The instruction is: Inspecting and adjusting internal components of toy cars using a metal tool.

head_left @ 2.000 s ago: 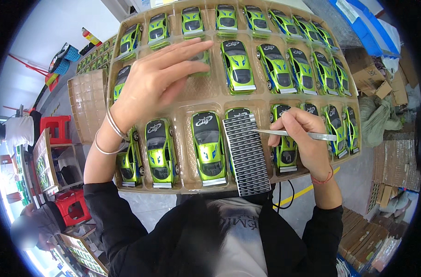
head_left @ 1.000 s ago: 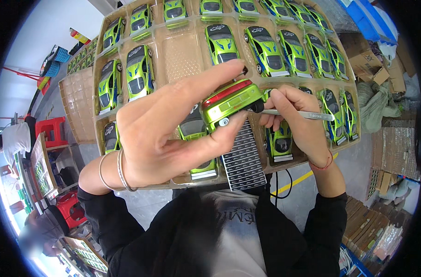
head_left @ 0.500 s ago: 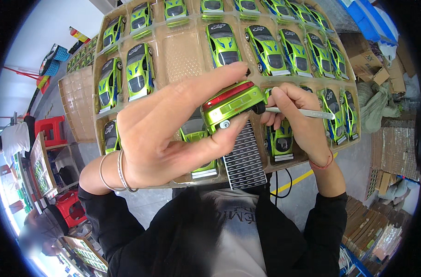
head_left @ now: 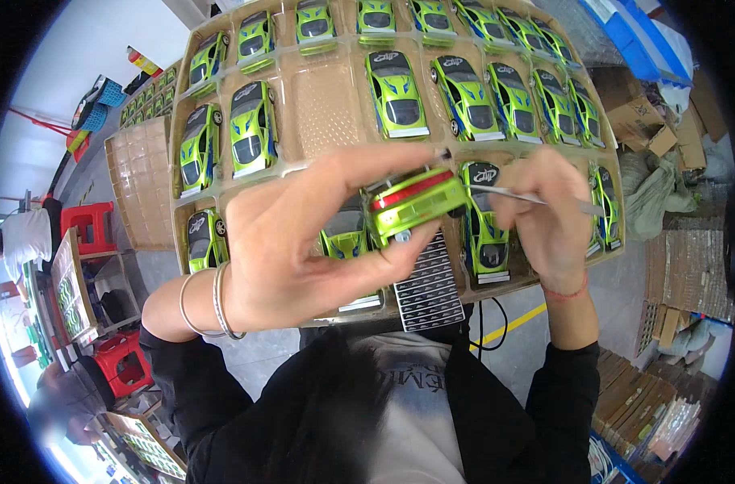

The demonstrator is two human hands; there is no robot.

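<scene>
While my left hand (head_left: 303, 250) pinches the green toy car (head_left: 412, 203) rear-up above the near edge of the tray (head_left: 323, 105), my right hand (head_left: 545, 214) grips slim tweezers (head_left: 537, 198) whose tip meets its tail, steadying it for fine work.

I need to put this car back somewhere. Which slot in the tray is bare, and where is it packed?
One empty slot shows in the tray, between a green car to its left and another to its right. The top row and right side are packed with cars. The left hand holds a car; the right hand holds tweezers beside the sticker sheet.
</scene>
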